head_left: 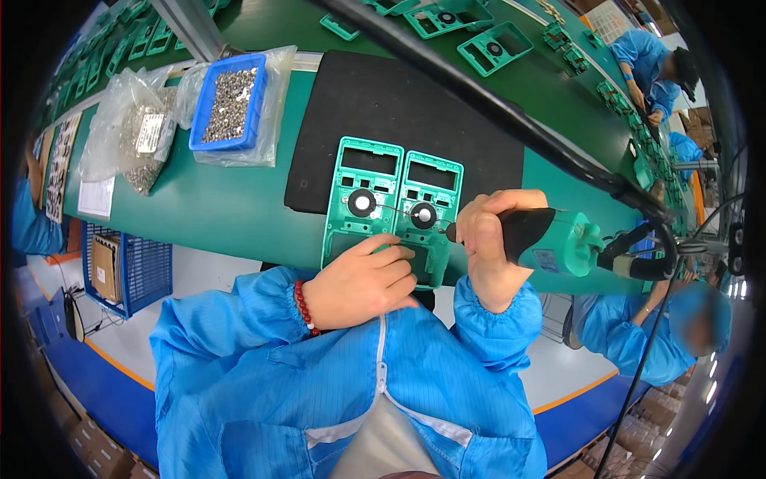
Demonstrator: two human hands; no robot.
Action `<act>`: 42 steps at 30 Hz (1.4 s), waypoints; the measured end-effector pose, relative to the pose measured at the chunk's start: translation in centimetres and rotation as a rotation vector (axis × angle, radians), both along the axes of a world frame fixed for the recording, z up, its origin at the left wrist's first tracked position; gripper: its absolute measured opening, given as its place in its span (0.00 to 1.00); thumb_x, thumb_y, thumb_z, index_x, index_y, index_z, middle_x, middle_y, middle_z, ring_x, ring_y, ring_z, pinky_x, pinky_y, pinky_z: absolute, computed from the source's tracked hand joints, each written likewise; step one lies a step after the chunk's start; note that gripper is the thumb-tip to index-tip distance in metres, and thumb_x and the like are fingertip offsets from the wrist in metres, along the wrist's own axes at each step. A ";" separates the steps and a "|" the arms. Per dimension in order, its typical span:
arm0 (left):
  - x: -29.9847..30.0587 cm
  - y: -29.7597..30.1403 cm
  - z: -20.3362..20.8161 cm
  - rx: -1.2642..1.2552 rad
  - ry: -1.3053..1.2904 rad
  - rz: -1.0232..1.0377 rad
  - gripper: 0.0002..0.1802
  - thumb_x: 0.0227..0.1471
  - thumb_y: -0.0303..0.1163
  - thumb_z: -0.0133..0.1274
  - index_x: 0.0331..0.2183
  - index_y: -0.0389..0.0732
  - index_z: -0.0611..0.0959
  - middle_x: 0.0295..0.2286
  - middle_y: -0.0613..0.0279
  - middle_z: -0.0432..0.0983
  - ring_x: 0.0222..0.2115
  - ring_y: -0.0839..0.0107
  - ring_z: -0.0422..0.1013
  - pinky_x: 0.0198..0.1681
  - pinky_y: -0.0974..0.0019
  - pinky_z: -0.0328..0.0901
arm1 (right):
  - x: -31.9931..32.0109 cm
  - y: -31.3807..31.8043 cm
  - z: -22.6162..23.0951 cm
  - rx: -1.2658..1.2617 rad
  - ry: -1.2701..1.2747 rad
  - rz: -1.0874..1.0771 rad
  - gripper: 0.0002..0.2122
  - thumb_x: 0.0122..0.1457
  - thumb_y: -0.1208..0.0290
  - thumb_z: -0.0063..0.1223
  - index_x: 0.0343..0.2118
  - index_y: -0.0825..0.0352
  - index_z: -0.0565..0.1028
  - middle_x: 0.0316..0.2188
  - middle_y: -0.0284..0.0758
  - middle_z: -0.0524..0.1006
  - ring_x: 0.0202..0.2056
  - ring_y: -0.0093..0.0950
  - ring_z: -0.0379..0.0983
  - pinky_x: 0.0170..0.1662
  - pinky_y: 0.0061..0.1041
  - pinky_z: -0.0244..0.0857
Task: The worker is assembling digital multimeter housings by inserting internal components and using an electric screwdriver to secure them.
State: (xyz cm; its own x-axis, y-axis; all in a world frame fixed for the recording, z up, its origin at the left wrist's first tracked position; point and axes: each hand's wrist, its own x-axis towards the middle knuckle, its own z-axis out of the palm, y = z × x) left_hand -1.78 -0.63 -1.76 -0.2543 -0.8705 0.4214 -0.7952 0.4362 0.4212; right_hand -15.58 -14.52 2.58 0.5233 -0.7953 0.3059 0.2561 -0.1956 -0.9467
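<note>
Two green plastic housings lie side by side in front of me, the left housing (337,211) and the right housing (436,267). Each has a round black speaker with a pale centre, the left speaker (361,203) and the right speaker (423,215); a thin wire runs between them. My left hand (363,279) is curled over the near ends of the housings and holds them. Gripped in my right hand (495,243) is a green and black electric screwdriver (558,243), lying nearly level. Its tip is beside the right speaker; the exact contact is too small to make out.
A black mat (343,96) lies under the housings' far ends. Left of it are a blue tray of small metal parts (231,104) and a plastic bag (128,132). A thick black cable (479,100) crosses overhead. More housings (495,48) lie beyond; co-workers (662,327) sit at right.
</note>
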 end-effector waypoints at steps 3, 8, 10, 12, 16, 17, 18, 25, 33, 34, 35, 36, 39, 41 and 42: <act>0.0 0.0 -0.8 0.046 -0.044 -0.036 0.13 0.52 0.41 0.60 0.32 0.41 0.81 0.32 0.62 0.77 0.41 0.65 0.74 0.58 0.55 0.64 | 0.3 -0.4 -0.9 -0.189 0.068 -0.014 0.10 0.64 0.72 0.55 0.40 0.67 0.65 0.19 0.30 0.66 0.18 0.19 0.59 0.23 0.24 0.58; -0.3 0.1 -1.0 0.090 0.010 -0.037 0.09 0.51 0.37 0.59 0.28 0.42 0.81 0.29 0.62 0.76 0.38 0.66 0.74 0.58 0.54 0.65 | 0.4 -0.5 -1.4 -0.190 0.032 -0.006 0.11 0.64 0.71 0.56 0.40 0.67 0.66 0.20 0.29 0.66 0.19 0.19 0.60 0.24 0.25 0.57; -0.2 0.0 -1.0 0.076 0.018 -0.037 0.08 0.51 0.36 0.59 0.28 0.42 0.81 0.28 0.63 0.75 0.37 0.66 0.74 0.58 0.54 0.65 | 0.6 -0.5 -1.4 -0.176 0.024 0.007 0.11 0.64 0.70 0.57 0.40 0.67 0.66 0.20 0.29 0.65 0.19 0.20 0.60 0.24 0.25 0.58; -0.1 0.0 -1.0 0.060 0.027 -0.036 0.08 0.50 0.35 0.59 0.29 0.42 0.81 0.28 0.63 0.75 0.36 0.66 0.73 0.58 0.54 0.65 | 0.7 -0.6 -1.6 -0.176 0.027 0.019 0.11 0.64 0.70 0.57 0.40 0.67 0.66 0.20 0.29 0.65 0.19 0.20 0.60 0.24 0.25 0.58; -0.1 0.0 -1.0 0.062 0.013 -0.040 0.07 0.50 0.35 0.59 0.28 0.42 0.80 0.27 0.64 0.74 0.36 0.66 0.73 0.58 0.55 0.65 | 1.0 -0.3 -1.4 -0.139 0.002 0.052 0.11 0.63 0.71 0.57 0.40 0.68 0.65 0.20 0.31 0.67 0.18 0.21 0.61 0.23 0.25 0.59; -0.1 0.0 -1.0 0.067 -0.001 -0.044 0.07 0.50 0.35 0.59 0.28 0.42 0.80 0.27 0.64 0.74 0.36 0.66 0.73 0.58 0.55 0.65 | 1.1 -0.2 -1.4 -0.137 0.004 0.052 0.11 0.63 0.71 0.57 0.40 0.68 0.65 0.20 0.31 0.67 0.18 0.21 0.61 0.23 0.25 0.59; 0.0 0.0 -1.0 0.069 0.000 -0.044 0.07 0.50 0.35 0.59 0.28 0.42 0.80 0.27 0.64 0.74 0.36 0.66 0.73 0.58 0.55 0.65 | 1.3 -0.1 -1.4 -0.167 0.057 0.016 0.11 0.63 0.72 0.57 0.40 0.68 0.65 0.20 0.31 0.67 0.19 0.21 0.61 0.23 0.25 0.59; 0.1 -0.1 -1.1 0.071 0.033 -0.041 0.09 0.53 0.36 0.58 0.30 0.42 0.80 0.27 0.63 0.73 0.36 0.65 0.73 0.58 0.55 0.64 | 0.8 -0.4 -0.1 -0.154 -0.059 0.011 0.14 0.64 0.64 0.58 0.42 0.66 0.66 0.19 0.28 0.64 0.18 0.21 0.59 0.22 0.25 0.54; 0.4 -1.4 1.9 0.055 0.553 0.269 0.17 0.48 0.32 0.64 0.41 0.40 0.81 0.34 0.61 0.75 0.35 0.61 0.72 0.39 0.59 0.65 | -0.2 -0.8 2.3 -0.060 -0.176 0.289 0.15 0.66 0.57 0.56 0.42 0.63 0.66 0.19 0.27 0.66 0.18 0.18 0.58 0.23 0.22 0.55; 0.2 -1.8 1.7 0.051 0.554 0.271 0.17 0.48 0.32 0.64 0.41 0.40 0.81 0.34 0.61 0.75 0.35 0.61 0.72 0.39 0.59 0.65 | -0.1 -0.9 2.3 -0.073 -0.209 0.325 0.15 0.66 0.57 0.56 0.42 0.63 0.66 0.19 0.27 0.66 0.18 0.18 0.58 0.22 0.22 0.55; -0.1 -2.3 1.1 0.001 0.539 0.288 0.15 0.49 0.32 0.64 0.40 0.40 0.82 0.33 0.61 0.75 0.35 0.61 0.72 0.38 0.59 0.65 | -0.1 -0.9 2.3 -0.085 -0.243 0.362 0.15 0.66 0.57 0.56 0.42 0.63 0.66 0.19 0.26 0.66 0.18 0.18 0.58 0.22 0.22 0.55; -0.2 -2.5 0.6 -0.047 0.522 0.302 0.14 0.49 0.31 0.64 0.39 0.41 0.83 0.32 0.62 0.75 0.34 0.61 0.72 0.38 0.59 0.64 | 0.0 -0.7 2.4 -0.077 -0.240 0.357 0.15 0.65 0.57 0.57 0.42 0.63 0.66 0.19 0.26 0.66 0.18 0.18 0.58 0.22 0.22 0.55; -0.3 -2.3 0.0 0.050 0.613 0.241 0.09 0.49 0.30 0.63 0.35 0.42 0.84 0.30 0.63 0.75 0.33 0.62 0.72 0.37 0.60 0.64 | 0.2 0.0 3.0 -0.053 -0.252 0.321 0.16 0.65 0.57 0.57 0.42 0.63 0.66 0.19 0.26 0.66 0.17 0.18 0.58 0.22 0.22 0.55; -0.3 -2.2 0.2 0.046 0.613 0.268 0.07 0.49 0.29 0.62 0.34 0.41 0.84 0.30 0.64 0.75 0.33 0.63 0.72 0.36 0.60 0.63 | 0.4 0.7 4.0 -0.055 -0.212 0.256 0.15 0.65 0.57 0.57 0.42 0.63 0.66 0.18 0.25 0.66 0.17 0.17 0.57 0.21 0.21 0.54; -0.2 -2.1 0.5 0.040 0.614 0.298 0.05 0.49 0.29 0.62 0.32 0.41 0.84 0.29 0.64 0.75 0.32 0.63 0.72 0.36 0.61 0.63 | 0.5 0.9 4.1 -0.062 -0.227 0.244 0.15 0.66 0.58 0.57 0.42 0.62 0.66 0.18 0.25 0.65 0.17 0.17 0.57 0.21 0.21 0.54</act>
